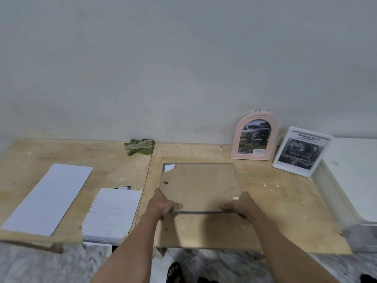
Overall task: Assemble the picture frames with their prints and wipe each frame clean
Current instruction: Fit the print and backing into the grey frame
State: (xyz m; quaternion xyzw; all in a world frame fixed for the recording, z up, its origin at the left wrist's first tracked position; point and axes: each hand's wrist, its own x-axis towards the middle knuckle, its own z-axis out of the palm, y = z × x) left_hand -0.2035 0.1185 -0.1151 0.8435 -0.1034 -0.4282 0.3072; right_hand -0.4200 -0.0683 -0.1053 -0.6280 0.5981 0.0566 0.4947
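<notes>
Centre of the frame: your left hand (pixel 163 205) and right hand (pixel 239 205) each grip the near edge of the frame (pixel 199 185), back face up (one corner chipped). Assembly step; next, probably turn it and wipe with the green cloth (pixel 140 146), upper centre.

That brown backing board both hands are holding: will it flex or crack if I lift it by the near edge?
The backing board looks thin and flat, so probably light and slightly bendy. Its far-left corner is already broken off, suggesting brittle material. Left hand and right hand grip opposite corners, likely steadying it.
</notes>
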